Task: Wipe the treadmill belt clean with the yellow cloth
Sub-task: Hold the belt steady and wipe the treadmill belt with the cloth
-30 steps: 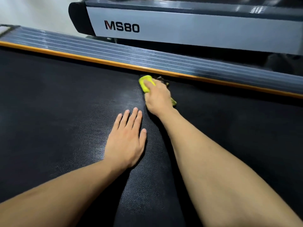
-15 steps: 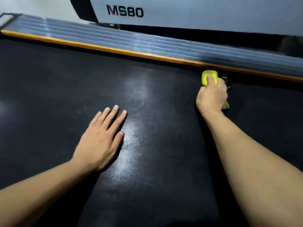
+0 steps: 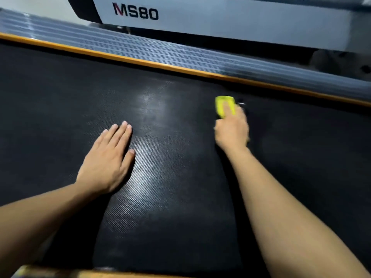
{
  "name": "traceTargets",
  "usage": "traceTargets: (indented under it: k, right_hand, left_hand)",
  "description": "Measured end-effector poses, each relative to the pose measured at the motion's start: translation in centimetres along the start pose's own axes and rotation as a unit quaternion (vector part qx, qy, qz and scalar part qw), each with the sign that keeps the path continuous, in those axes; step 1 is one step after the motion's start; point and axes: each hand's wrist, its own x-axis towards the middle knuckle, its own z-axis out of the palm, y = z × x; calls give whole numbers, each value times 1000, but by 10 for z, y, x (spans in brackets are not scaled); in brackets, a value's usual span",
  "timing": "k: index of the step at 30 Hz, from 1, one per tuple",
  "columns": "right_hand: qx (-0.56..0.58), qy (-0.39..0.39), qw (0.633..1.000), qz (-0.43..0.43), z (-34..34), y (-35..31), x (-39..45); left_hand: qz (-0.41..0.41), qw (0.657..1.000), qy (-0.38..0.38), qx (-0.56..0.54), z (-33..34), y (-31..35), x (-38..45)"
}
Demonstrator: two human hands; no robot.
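The black textured treadmill belt (image 3: 170,197) fills most of the view. My right hand (image 3: 231,130) grips the yellow cloth (image 3: 220,105) and presses it on the belt, a short way in front of the far orange edge strip. Most of the cloth is hidden under the hand; only its front end shows. My left hand (image 3: 109,157) lies flat on the belt to the left, fingers straight and together, holding nothing.
An orange strip (image 3: 140,62) and a grey ribbed side rail (image 3: 160,51) border the belt's far side. Behind stands another grey machine marked MS80 (image 3: 220,19). A second orange strip (image 3: 90,273) shows at the near edge.
My right hand has drawn the cloth back from the far orange strip toward me, after sweeping it to the right. The left hand stays flat on the belt.
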Motion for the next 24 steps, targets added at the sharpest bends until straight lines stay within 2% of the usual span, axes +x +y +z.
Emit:
traceTargets:
  k: [2, 5, 7, 9, 11, 13, 16, 21, 24]
  right_hand:
    - [-19, 8, 998, 65, -17, 36, -1]
    - [-12, 1, 996, 94, -16, 26, -12]
    - [1, -1, 999, 42, -3, -19, -27]
    - [38, -35, 998, -45, 12, -78, -55]
    - [61, -67, 986, -139, 23, -132, -86]
    - [76, -98, 975, -185, 25, -157, -103]
    - [53, -96, 978, -180, 13, -123, -97]
    - [-16, -20, 1000, 3, -34, 23, -87]
    - [-31, -5, 998, 50, -52, 69, -91]
  left_hand:
    - [-8, 1000, 4, -11, 1, 2, 0]
    - [-17, 1000, 14, -16, 1, 5, 0]
    - [-16, 1000, 14, -10, 2, 5, 0]
    - [-18, 1000, 15, -11, 1, 5, 1]
    - [-29, 999, 14, -23, 1, 4, 1]
    - [-40, 999, 10, -30, 1, 2, 1]
    - [-38, 999, 10, -24, 0, 1, 1]
    - [-39, 999, 7, -28, -2, 3, 0]
    - [-46, 998, 7, -31, -3, 6, 1]
